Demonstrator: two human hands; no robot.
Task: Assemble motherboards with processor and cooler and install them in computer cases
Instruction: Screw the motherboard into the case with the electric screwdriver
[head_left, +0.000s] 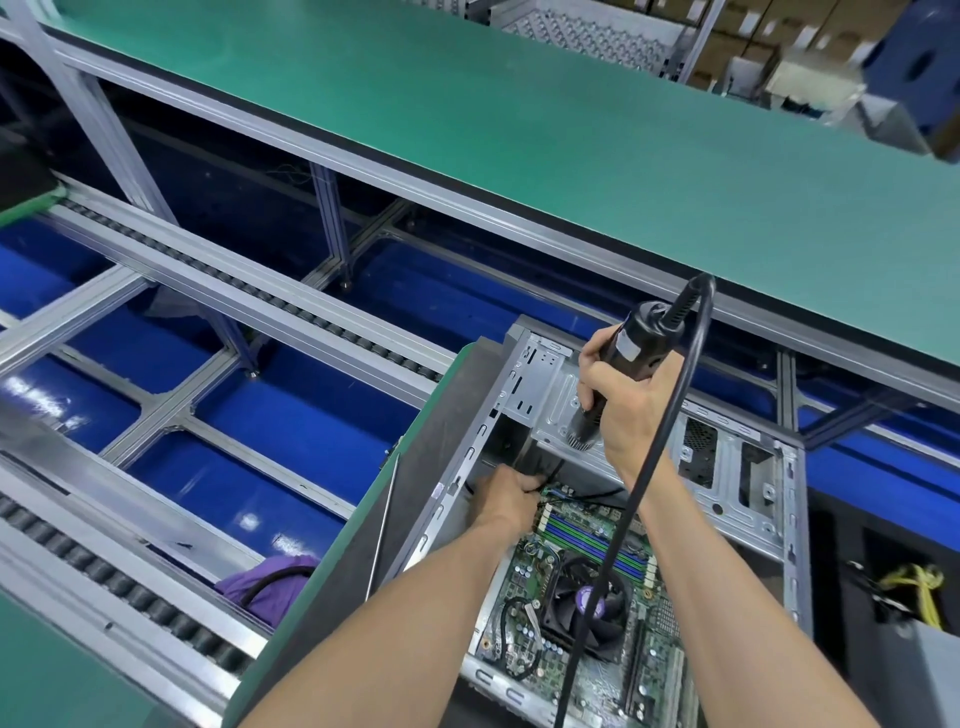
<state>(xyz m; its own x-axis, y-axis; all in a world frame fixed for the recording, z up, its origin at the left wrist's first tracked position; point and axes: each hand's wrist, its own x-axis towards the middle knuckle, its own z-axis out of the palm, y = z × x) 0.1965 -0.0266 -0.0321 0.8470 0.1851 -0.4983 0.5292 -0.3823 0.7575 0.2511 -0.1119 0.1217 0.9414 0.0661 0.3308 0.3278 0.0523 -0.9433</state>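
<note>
An open grey computer case (748, 467) lies on its side in front of me. A green motherboard (524, 582) with a black cooler fan (587, 608) and blue and green memory slots sits inside it. My right hand (628, 410) grips a black electric screwdriver (623, 353) held upright, tip pointing down into the case near the drive bay. Its black cable loops over my right forearm. My left hand (506, 499) is closed at the far edge of the motherboard, fingers among black cables; what it holds is hidden.
The case rests on a grey pallet (415, 493) with a green edge. Roller conveyor rails (218, 270) over a blue floor run to the left. A green-topped shelf (519, 130) spans above. Yellow cables (919, 592) lie at right; purple cloth (275, 582) lies by the rails.
</note>
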